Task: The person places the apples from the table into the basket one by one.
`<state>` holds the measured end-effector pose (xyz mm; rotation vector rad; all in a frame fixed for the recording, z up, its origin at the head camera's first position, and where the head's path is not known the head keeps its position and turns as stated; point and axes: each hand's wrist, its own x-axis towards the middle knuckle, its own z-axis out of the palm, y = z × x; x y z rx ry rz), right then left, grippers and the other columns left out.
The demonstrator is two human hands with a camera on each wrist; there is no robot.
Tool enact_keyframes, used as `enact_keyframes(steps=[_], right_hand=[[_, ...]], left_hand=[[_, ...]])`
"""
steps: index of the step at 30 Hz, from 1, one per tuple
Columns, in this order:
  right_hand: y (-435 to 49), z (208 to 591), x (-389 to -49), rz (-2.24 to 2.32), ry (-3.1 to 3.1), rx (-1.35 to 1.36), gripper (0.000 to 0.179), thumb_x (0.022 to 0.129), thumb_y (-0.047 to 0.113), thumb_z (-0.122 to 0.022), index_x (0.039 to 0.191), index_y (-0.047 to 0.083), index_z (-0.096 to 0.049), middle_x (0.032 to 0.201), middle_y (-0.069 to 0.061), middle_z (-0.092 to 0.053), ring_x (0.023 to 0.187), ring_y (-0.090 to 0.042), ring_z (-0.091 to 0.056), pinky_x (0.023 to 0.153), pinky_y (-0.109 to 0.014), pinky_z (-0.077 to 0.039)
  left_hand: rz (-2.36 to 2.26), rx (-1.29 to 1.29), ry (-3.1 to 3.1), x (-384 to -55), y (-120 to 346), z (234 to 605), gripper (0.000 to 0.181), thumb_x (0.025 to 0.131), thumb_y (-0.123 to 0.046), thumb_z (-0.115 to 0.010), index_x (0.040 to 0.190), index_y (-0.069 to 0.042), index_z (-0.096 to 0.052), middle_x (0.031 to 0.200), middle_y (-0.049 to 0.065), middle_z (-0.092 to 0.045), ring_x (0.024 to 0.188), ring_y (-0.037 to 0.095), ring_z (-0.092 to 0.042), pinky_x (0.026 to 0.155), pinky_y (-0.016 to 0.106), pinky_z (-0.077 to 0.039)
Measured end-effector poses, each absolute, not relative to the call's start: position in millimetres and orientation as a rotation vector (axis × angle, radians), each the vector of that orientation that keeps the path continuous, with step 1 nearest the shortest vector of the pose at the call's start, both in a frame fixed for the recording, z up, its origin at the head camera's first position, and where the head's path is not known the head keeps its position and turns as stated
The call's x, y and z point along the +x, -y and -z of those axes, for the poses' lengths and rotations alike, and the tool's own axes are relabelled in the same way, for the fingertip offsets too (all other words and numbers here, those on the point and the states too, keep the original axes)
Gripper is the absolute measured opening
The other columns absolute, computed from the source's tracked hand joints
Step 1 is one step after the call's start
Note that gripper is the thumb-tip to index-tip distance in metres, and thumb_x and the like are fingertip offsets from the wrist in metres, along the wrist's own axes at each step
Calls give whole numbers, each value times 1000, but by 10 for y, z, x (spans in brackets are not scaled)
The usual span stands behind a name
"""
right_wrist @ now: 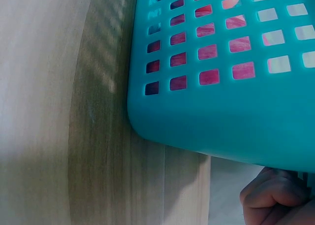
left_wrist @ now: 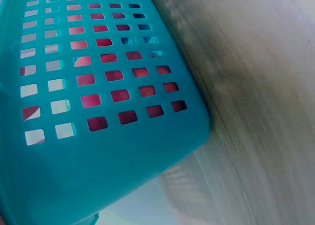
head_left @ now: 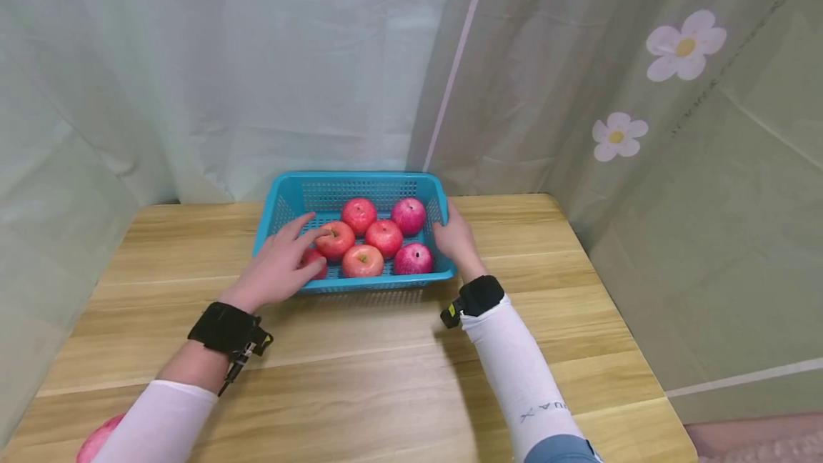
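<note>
A blue plastic basket (head_left: 369, 286) with perforated walls stands at the table's far side, with several red apples (head_left: 384, 238) in it. My right hand (head_left: 458, 240) grips its right rim, thumb on the inside; curled fingers (right_wrist: 275, 193) show beside the wall in the right wrist view. My left hand (head_left: 276, 263) reaches over the left front corner with fingers spread. Its thumb and index finger lie around a partly hidden apple (head_left: 313, 263), and the index fingertip meets a paler apple (head_left: 334, 240). In the left wrist view only the basket's wall (left_wrist: 123, 151) shows, the hand out of sight.
The wooden table (head_left: 360, 377) spans the front. Another apple (head_left: 96, 440) lies at its near left, partly behind the left sleeve. Pale curtains (head_left: 289, 70) hang close behind the basket, and a flower-printed curtain (head_left: 681, 220) hangs along the right side.
</note>
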<state>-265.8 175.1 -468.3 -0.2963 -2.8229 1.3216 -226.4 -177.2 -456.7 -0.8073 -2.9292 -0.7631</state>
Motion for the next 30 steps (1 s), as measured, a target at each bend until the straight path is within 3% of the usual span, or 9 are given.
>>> enact_keyframes(steps=[9, 18, 25, 30], right_hand=[[-1751, 4693, -2656, -1321, 2809, -288, 61, 108, 17, -56, 166, 16, -37, 156, -19, -54, 141, -41, -52, 111, -62, -45], [-1765, 4683, -2666, -1319, 2816, -284, 62, 108, 17, -55, 167, 15, -36, 156, -19, -54, 140, -41, -53, 111, -61, -45], [-1784, 4668, -2661, -1324, 2813, -281, 63, 108, 18, -54, 167, 15, -35, 156, -20, -53, 140, -42, -53, 110, -62, -45], [-1775, 4665, -2650, -1344, 2818, -279, 61, 108, 18, -54, 167, 16, -36, 156, -20, -53, 140, -42, -52, 110, -63, -45]], left_hand=[[677, -793, 3010, -2242, 1748, 4549, 50, 105, -35, -63, 148, -9, -62, 162, 26, -41, 149, 50, -34, 115, 74, -28], [787, -857, 2844, -2225, 1809, 4538, 49, 102, -19, -67, 148, -3, -60, 160, 25, -45, 144, 50, -42, 113, 70, -35], [851, -874, 2799, -2051, 1977, 4430, 50, 101, -19, -73, 147, -4, -60, 161, 25, -40, 144, 51, -40, 109, 72, -38], [867, -856, 2791, -1796, 2243, 4359, 55, 101, -22, -74, 151, -8, -56, 166, 25, -32, 146, 54, -35, 108, 77, -34]])
